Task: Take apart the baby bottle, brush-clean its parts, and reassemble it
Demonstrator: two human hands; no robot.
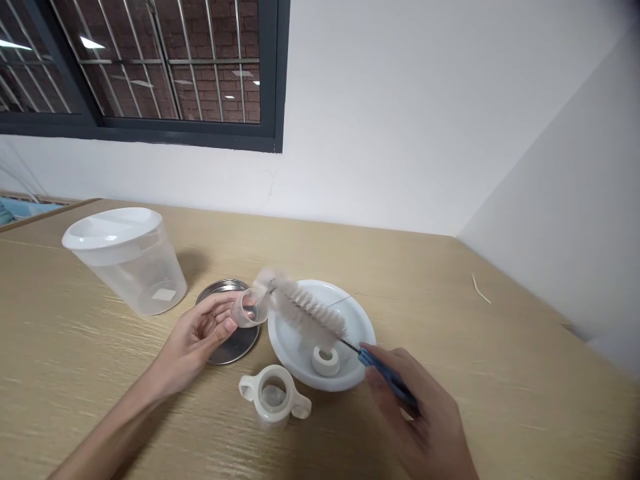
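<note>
"Where is the brush (315, 313)?"

"Right hand (425, 413) closed around its blue handle (385, 375); long axis slants left over the bowl (361, 327) — bristle tip (270, 283) nearest the left hand (200, 337)."

"And the cup (259, 304)?"

"Pinched between left thumb and fingers, just beside the tip — blur hides whether they touch."
</note>
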